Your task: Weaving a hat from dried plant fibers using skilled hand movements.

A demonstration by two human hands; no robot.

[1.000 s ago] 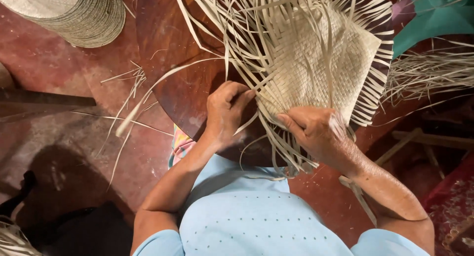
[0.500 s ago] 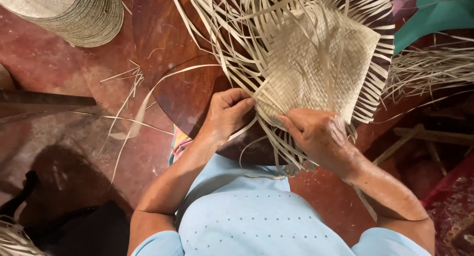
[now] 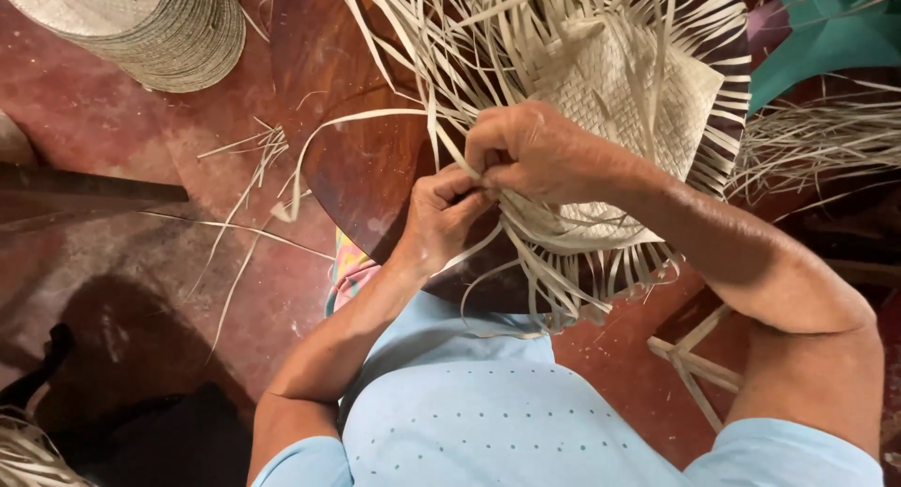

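A half-woven pale straw mat (image 3: 638, 102) with many loose strips fanning from its edges lies on a dark round wooden table (image 3: 366, 159). My left hand (image 3: 446, 210) pinches loose straw strips at the mat's near-left edge. Just above it my right hand (image 3: 535, 154) reaches across over the mat, its fingers closed on the same bunch of strips. The two hands touch each other. The mat's near edge is partly hidden under my right forearm.
A tall stack of woven straw pieces (image 3: 141, 22) stands at the top left on the red floor. Loose straw strips (image 3: 253, 168) lie on the floor left of the table. A bundle of dry straw (image 3: 826, 135) and teal cloth (image 3: 835, 32) lie at the right.
My right hand has lifted from the mat's near-right edge and crossed left to meet the left hand. The left hand has stayed at the mat's left edge, gripping strips.
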